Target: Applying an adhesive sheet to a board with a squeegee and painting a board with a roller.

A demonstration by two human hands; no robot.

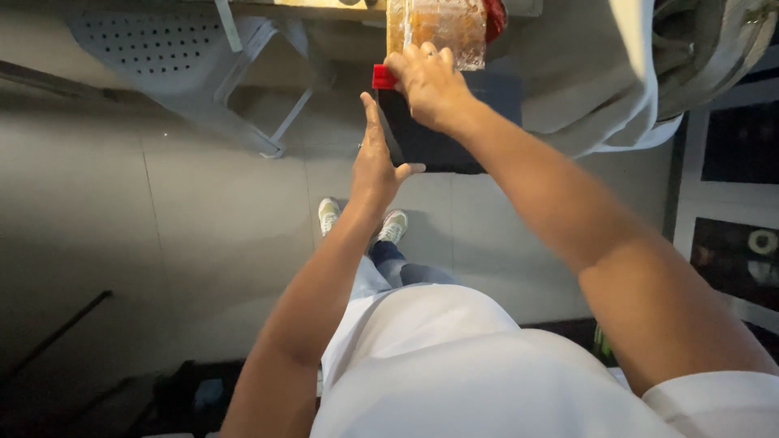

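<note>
Dark flat panel (438, 130) w/ a red corner tab (383, 77) is held out in front, above the tiled floor (203, 211), just below a clear amber-filled container (438, 28). Left hand (375, 166) braces its left edge, fingers straight, not gripping. Right hand (430, 85) lies over the top edge, fingers curled on it. Looks like positioning step; next move needs steady two-handed alignment.

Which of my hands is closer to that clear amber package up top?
Right. Your right hand touches the clear amber package at its lower edge; your left hand is lower, flat against the dark panel.
</note>
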